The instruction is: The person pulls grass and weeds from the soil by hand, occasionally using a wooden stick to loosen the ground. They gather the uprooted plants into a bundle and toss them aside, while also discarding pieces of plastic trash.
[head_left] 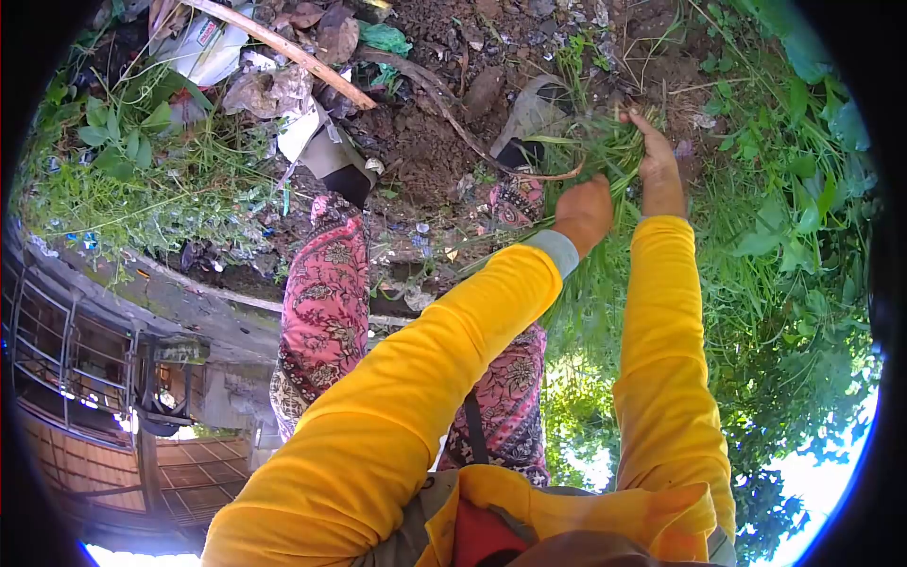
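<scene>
My left hand (584,210) is a closed fist around the lower part of a bunch of long green grass (619,151). My right hand (659,170) curls against the upper part of the same bunch from the right, its fingers partly hidden by the blades. Loose blades trail below my left fist. A thin curved brown stick (557,177) ends just left of the fist. Both arms wear yellow sleeves; the left has a grey cuff.
My patterned pink trouser legs (326,283) and grey shoes stand on dark soil (411,142). Plastic litter and a wooden stick (293,52) lie at upper left. Dense weeds (775,217) grow on the right. A building (104,397) appears upside down at lower left.
</scene>
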The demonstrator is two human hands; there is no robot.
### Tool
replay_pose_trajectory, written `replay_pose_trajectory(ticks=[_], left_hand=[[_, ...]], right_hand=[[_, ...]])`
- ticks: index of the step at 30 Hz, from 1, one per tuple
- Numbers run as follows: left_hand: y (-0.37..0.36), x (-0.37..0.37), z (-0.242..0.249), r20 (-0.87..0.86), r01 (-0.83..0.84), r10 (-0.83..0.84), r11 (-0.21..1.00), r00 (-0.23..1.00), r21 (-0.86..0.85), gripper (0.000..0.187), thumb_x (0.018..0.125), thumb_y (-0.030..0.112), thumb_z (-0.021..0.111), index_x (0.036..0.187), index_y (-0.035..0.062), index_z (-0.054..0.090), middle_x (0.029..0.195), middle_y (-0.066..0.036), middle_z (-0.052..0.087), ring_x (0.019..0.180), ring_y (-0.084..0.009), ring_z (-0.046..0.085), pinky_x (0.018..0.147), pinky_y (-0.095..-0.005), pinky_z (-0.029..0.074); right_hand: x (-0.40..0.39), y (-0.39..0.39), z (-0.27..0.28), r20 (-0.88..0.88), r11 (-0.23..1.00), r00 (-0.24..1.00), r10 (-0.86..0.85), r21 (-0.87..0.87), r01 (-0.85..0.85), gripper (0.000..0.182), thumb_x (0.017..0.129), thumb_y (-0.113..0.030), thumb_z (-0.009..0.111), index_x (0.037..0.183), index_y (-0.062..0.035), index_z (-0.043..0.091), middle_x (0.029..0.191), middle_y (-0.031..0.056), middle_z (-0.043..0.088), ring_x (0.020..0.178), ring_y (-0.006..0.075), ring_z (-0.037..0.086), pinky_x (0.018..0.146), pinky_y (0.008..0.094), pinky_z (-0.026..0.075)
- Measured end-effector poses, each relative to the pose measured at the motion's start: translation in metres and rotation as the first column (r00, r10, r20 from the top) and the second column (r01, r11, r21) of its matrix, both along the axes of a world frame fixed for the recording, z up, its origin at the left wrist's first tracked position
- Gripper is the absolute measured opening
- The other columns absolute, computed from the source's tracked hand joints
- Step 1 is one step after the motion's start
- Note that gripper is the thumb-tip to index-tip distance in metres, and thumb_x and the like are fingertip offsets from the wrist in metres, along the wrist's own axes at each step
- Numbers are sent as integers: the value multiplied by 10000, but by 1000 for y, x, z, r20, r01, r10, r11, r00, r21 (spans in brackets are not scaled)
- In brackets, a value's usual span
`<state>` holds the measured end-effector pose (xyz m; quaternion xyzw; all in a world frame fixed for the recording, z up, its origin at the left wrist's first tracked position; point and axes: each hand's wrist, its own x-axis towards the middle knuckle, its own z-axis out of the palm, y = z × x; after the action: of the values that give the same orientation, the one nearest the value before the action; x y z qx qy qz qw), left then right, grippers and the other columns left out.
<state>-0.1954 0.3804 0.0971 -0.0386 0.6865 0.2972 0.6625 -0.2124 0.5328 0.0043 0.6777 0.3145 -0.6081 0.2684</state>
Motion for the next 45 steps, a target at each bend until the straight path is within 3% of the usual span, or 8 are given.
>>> replay_pose_trajectory(ticks=[14,20,22,24,26,29,32,45], left_hand=[[-147,-59,103,-353,-169,259,949,899,266,404,777,169,547,1128,1,439,1064,-190,491,978,-333,490,846,-388,396],[-204,-73,158,-303,-401,422,907,854,131,314,802,125,525,1084,-3,472,970,-143,534,845,-235,567,748,-309,443],[-206,-63,157,-268,-483,490,870,830,95,317,804,138,527,1083,-3,474,964,-150,540,849,-237,566,747,-312,444],[-203,-55,148,-255,-494,499,865,828,86,320,809,159,527,1080,-4,475,964,-157,543,851,-239,566,744,-317,445],[-196,-48,132,-277,-445,453,891,847,95,327,816,187,526,1075,-6,476,970,-164,544,851,-240,567,741,-324,447],[-194,-29,122,-276,-389,401,916,873,102,337,822,224,522,1062,-8,481,985,-174,544,847,-251,569,739,-338,449],[-199,-39,126,-87,-461,465,885,881,56,342,811,241,509,1044,-9,504,1003,-169,554,897,-283,552,783,-360,434],[-218,-47,132,-77,-490,502,862,862,132,343,810,226,522,1054,-14,495,979,-165,559,833,-261,573,722,-343,454]], right_hand=[[-90,-19,183,-58,659,909,412,708,-254,323,803,-227,592,532,-99,471,519,-4,448,434,77,365,432,226,269],[-170,-70,250,-540,574,802,255,752,324,273,835,-244,544,771,21,563,541,7,434,461,72,385,443,225,332],[-191,-79,231,-634,610,715,295,701,370,276,840,-245,534,841,29,571,551,8,437,474,72,402,451,226,351],[-207,-94,185,-219,403,854,472,915,11,213,824,-207,545,760,-5,563,523,16,478,492,81,449,457,225,371],[-199,-105,101,-465,590,737,490,800,113,131,789,-145,584,698,-82,515,668,24,519,548,84,464,509,252,398],[-110,-107,-61,131,87,330,935,816,-571,192,797,-204,586,856,-32,526,695,14,525,588,200,491,586,320,422],[-77,-117,-80,-57,667,709,703,399,-629,238,788,-228,599,890,-17,562,747,61,567,671,210,526,632,318,425],[-151,-126,-42,-115,951,968,222,245,-189,242,777,-199,630,894,-32,500,711,54,517,514,148,479,467,276,429]])
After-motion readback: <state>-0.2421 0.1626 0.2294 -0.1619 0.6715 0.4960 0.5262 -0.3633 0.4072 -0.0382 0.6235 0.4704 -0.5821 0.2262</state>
